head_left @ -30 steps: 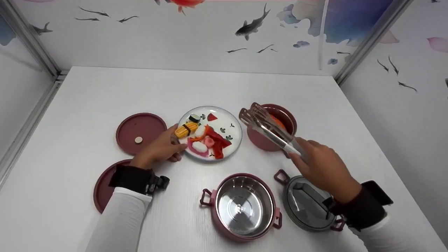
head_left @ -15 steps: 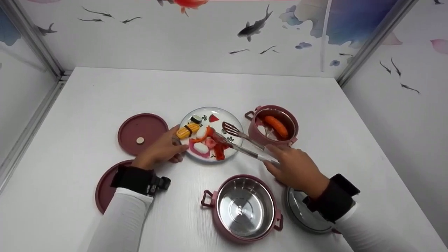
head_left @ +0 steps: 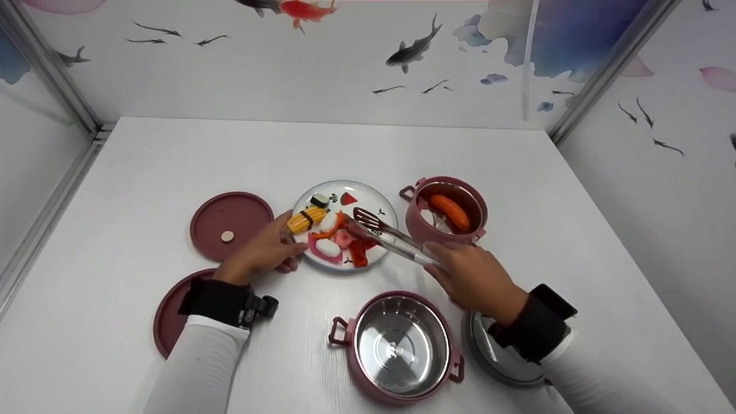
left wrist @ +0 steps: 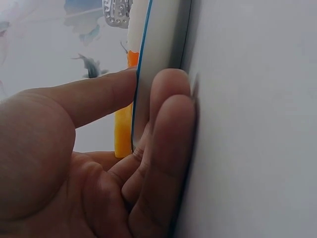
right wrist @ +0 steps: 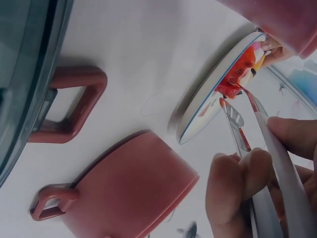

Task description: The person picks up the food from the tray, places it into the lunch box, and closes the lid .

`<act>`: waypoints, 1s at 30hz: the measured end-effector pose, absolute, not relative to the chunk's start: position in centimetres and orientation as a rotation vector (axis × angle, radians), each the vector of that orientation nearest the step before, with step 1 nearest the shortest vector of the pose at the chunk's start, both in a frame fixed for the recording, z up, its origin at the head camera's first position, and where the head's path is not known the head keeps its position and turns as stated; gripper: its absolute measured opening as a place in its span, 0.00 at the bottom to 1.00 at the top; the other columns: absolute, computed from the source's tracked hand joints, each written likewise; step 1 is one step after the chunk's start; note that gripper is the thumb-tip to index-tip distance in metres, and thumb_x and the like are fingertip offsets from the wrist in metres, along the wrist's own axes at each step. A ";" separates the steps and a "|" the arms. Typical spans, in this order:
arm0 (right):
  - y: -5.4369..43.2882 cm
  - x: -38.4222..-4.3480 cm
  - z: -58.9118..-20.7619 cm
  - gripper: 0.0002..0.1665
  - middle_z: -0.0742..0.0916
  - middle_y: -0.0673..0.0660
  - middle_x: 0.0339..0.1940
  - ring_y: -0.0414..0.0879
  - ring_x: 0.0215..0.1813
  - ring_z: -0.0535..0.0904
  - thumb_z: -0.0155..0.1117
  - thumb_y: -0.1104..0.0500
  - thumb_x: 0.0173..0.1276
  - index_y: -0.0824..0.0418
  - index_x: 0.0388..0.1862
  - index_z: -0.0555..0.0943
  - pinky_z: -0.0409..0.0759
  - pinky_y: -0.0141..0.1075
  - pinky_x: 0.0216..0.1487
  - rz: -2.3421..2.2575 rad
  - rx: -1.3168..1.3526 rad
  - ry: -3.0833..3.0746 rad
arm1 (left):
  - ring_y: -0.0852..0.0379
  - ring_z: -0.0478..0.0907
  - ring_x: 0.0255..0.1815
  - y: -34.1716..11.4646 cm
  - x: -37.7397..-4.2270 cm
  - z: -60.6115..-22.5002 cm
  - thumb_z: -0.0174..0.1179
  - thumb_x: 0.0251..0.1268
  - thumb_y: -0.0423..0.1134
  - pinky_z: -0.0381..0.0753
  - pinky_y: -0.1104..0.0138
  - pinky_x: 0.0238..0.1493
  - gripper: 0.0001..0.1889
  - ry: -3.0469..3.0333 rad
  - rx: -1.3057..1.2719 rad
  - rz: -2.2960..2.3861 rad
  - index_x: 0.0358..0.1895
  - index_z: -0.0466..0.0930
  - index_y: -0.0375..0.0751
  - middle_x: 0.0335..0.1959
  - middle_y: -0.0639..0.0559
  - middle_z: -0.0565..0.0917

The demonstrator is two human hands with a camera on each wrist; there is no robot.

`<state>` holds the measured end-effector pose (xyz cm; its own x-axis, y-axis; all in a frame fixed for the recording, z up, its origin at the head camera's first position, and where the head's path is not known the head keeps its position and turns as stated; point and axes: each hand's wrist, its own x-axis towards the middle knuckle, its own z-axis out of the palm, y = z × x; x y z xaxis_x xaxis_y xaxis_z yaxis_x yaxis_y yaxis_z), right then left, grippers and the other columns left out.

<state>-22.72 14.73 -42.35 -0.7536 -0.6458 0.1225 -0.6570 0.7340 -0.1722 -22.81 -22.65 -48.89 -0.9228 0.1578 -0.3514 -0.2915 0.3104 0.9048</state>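
My left hand (head_left: 259,248) holds the left rim of a white plate (head_left: 369,199), thumb on the rim and fingers beneath, as the left wrist view shows. Toy food lies on it: a yellow sushi (head_left: 306,220) with a dark band, a small dark-edged roll (head_left: 319,200), a pink-edged piece (head_left: 326,248) and red pieces (head_left: 359,254). My right hand (head_left: 474,277) grips metal tongs (head_left: 402,250) with brown slotted ends. Their spread ends are over the plate, one at the red pieces. Whether it touches them I cannot tell.
Behind my right hand stands a red pot (head_left: 434,231) with an orange sausage-shaped piece (head_left: 450,211) inside. A steel-lined pot (head_left: 397,351) stands in front. A glass lid (head_left: 506,353) lies partly under my right arm. Left are two maroon plates (head_left: 230,210), one bearing a beige disc (head_left: 227,236).
The tongs have swung left and down from above the red pot to the plate's red pieces, and their ends now stand wider apart. My left hand stays at the plate's rim.
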 end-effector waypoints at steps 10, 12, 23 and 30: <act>14.6 -22.8 -42.7 0.17 0.88 0.55 0.37 0.50 0.36 0.84 0.67 0.55 0.70 0.59 0.55 0.82 0.86 0.48 0.41 0.391 1.101 -2.833 | 0.53 0.81 0.25 -22.5 -22.9 -48.9 0.60 0.72 0.39 0.85 0.65 0.29 0.46 2.206 -0.106 1.663 0.82 0.38 0.59 0.35 0.42 0.81; 14.6 -22.8 -42.7 0.17 0.88 0.54 0.37 0.49 0.36 0.84 0.67 0.55 0.70 0.59 0.55 0.82 0.86 0.47 0.41 0.395 1.101 -2.825 | 0.53 0.81 0.25 -22.5 -22.9 -48.9 0.60 0.72 0.39 0.85 0.65 0.29 0.46 2.213 -0.104 1.657 0.83 0.37 0.57 0.35 0.41 0.81; 14.8 -22.9 -43.4 0.16 0.87 0.53 0.35 0.48 0.35 0.83 0.67 0.57 0.70 0.58 0.54 0.82 0.86 0.46 0.39 0.434 1.104 -2.785 | 0.54 0.81 0.26 -22.8 -22.4 -49.0 0.60 0.72 0.39 0.85 0.66 0.30 0.47 2.209 -0.138 1.659 0.83 0.37 0.56 0.40 0.41 0.79; 15.6 -23.0 -43.3 0.17 0.88 0.53 0.36 0.46 0.33 0.81 0.68 0.57 0.69 0.58 0.56 0.82 0.84 0.42 0.37 0.469 1.024 -2.785 | 0.54 0.81 0.26 -22.6 -22.7 -48.8 0.60 0.72 0.40 0.85 0.66 0.30 0.47 2.211 -0.127 1.646 0.83 0.36 0.56 0.38 0.41 0.80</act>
